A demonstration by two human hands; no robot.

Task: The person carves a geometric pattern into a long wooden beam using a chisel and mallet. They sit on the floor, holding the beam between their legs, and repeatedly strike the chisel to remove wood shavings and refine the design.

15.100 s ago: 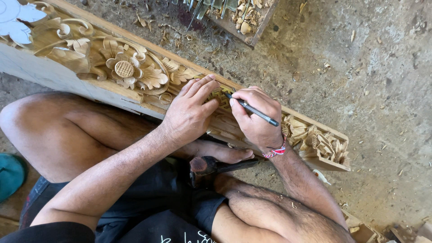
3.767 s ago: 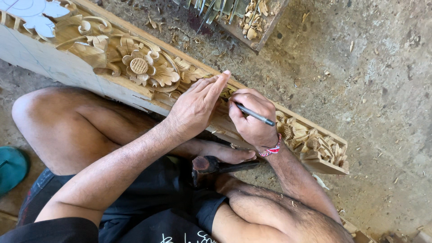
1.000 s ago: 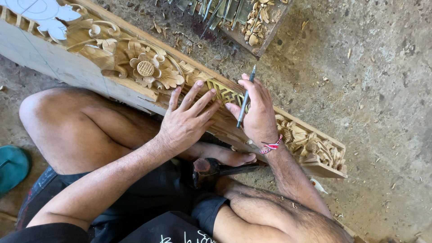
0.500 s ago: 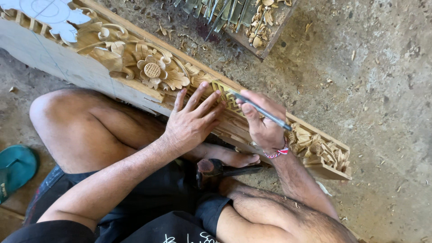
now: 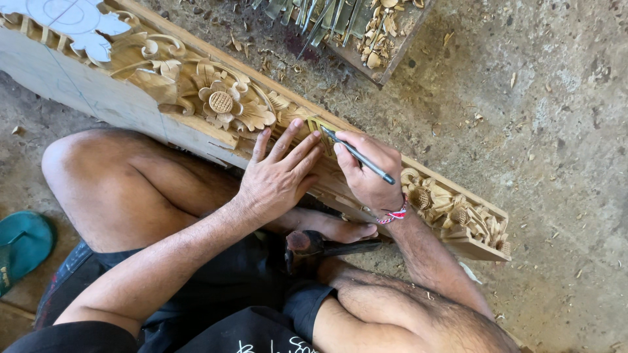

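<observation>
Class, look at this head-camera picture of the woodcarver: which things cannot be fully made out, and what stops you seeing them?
- Carved wooden panel: its far end is cut off by the top-left edge; the left hand and right hand cover its middle.
- Pencil: its tip is hidden against the fingers.
- Tray of chisels: cut off by the top edge.
- Teal sandal: cut off by the left edge.

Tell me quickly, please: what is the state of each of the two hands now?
Left hand: open, fingers spread, flat on the carved wooden panel.
Right hand: closed on a thin dark pencil-like tool, tip at the carving.
</observation>
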